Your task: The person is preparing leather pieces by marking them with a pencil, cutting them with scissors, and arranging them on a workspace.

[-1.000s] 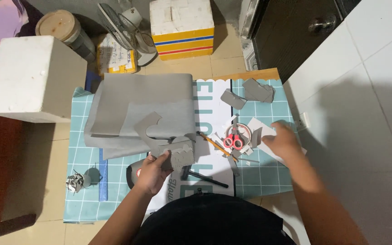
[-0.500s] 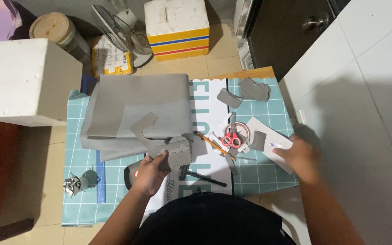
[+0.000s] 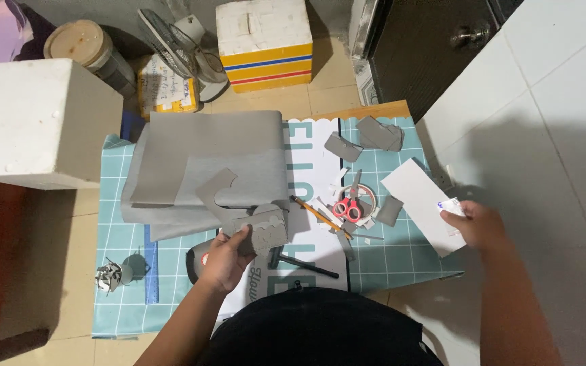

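In the head view, the left hand [image 3: 225,261] is closed around a small grey cardboard piece [image 3: 264,230] with a scalloped edge, and it holds this piece just above the teal cutting mat [image 3: 401,254]. The right hand [image 3: 479,227] is far to the right of it, past the mat's edge and over the white floor tiles [image 3: 557,135]. Its fingers pinch a small white paper scrap [image 3: 450,205] with a little blue on it. The two hands are well apart from each other.

Just left of the right hand lies a white rectangular card [image 3: 422,203], tilted on the mat. Between the hands there are red-handled scissors [image 3: 349,203] lying on a ring of tape, an orange pencil [image 3: 313,211], small grey offcuts [image 3: 388,211] and a dark tool with a thin shaft [image 3: 300,263]. Right beside the left hand, toward the person, is a dark object with a red spot [image 3: 197,261]; I cannot tell what it is. Beyond the left hand large grey sheets [image 3: 205,163] are stacked, with a curved cut-out piece on top. Left of this hand lie a blue ruler [image 3: 151,268] and a small crumpled grey shape [image 3: 111,276]. Farther left and beyond stands a white foam block [image 3: 38,122]. Past the mat, on the floor, there are a white box with yellow stripes [image 3: 264,44] and a small fan [image 3: 181,44].
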